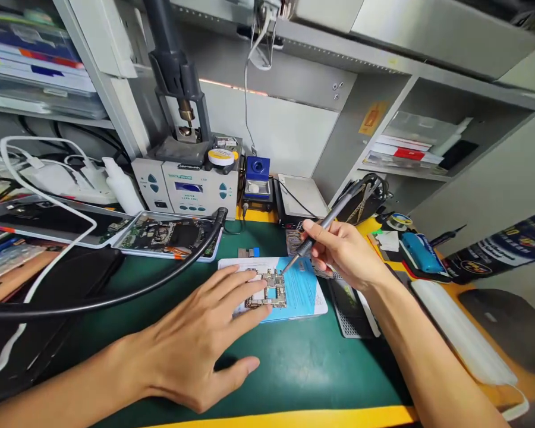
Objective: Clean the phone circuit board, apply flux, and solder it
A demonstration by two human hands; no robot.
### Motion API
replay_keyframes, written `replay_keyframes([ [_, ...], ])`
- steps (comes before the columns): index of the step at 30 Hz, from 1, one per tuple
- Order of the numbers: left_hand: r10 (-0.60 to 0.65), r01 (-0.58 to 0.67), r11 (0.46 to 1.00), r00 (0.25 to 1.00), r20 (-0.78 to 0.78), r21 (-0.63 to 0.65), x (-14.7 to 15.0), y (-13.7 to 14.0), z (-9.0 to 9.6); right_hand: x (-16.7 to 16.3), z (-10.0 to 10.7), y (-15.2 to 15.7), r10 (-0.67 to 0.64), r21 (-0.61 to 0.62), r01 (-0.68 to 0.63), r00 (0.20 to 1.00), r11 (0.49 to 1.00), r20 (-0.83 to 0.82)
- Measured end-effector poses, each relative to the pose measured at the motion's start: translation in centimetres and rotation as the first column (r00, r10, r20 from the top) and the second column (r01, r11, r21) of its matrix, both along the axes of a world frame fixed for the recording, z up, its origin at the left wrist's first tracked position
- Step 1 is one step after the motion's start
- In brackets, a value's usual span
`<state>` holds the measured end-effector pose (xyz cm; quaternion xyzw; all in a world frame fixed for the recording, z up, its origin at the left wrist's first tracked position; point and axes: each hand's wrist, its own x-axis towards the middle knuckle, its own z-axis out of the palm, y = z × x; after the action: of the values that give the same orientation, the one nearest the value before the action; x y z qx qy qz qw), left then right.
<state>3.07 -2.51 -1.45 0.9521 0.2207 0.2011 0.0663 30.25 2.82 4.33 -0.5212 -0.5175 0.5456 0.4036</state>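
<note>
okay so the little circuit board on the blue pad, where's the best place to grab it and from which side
Probably by its long outer edges, coming down from above. The circuit board lies flat on the blue pad, parts facing up. The left hand presses its left end and the right hand's tool tip touches its top right corner.

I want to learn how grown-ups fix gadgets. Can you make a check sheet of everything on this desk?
Surface: green mat with a yellow edge.
Job's things: circuit board on a blue card; soldering pen, tip at the board.
Clutter: opened phone, white bottle, blue case.
Hands: left hand fingers press the board; right hand grips the pen.
Cables: black hose, white cable.
Surroundings: rework station, shelves with boxes.
</note>
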Motion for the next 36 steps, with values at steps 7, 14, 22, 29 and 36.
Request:
replay_keyframes([
  [7, 0.056, -0.058, 0.991, 0.998, 0.022, 0.116, -0.2, -0.7, -0.4, -0.6, -1.8, -1.0, -0.031, -0.067, 0.020, 0.986, 0.998, -0.164],
  [14, 0.107, -0.092, 0.979, 0.991, -0.076, 0.182, -0.6, -1.2, -0.8, -1.1, -2.9, -1.4, -0.026, -0.122, 0.000, 0.977, 0.993, -0.213],
  [22, 0.145, -0.128, 0.977, 0.985, -0.093, 0.168, -0.7, -1.3, -2.3, -1.7, -3.5, -1.3, -0.064, -0.113, 0.042, 0.976, 0.993, -0.206],
  [29, 0.125, -0.118, 0.975, 0.992, -0.030, 0.186, 0.1, -1.3, -1.3, -1.9, -3.6, -1.7, -0.068, -0.084, 0.052, 0.978, 0.995, -0.199],
  [36, 0.140, -0.130, 0.975, 0.989, -0.041, 0.180, 0.2, -1.0, -1.0, -1.6, -4.4, -1.6, -0.045, -0.061, 0.034, 0.982, 0.998, -0.184],
])
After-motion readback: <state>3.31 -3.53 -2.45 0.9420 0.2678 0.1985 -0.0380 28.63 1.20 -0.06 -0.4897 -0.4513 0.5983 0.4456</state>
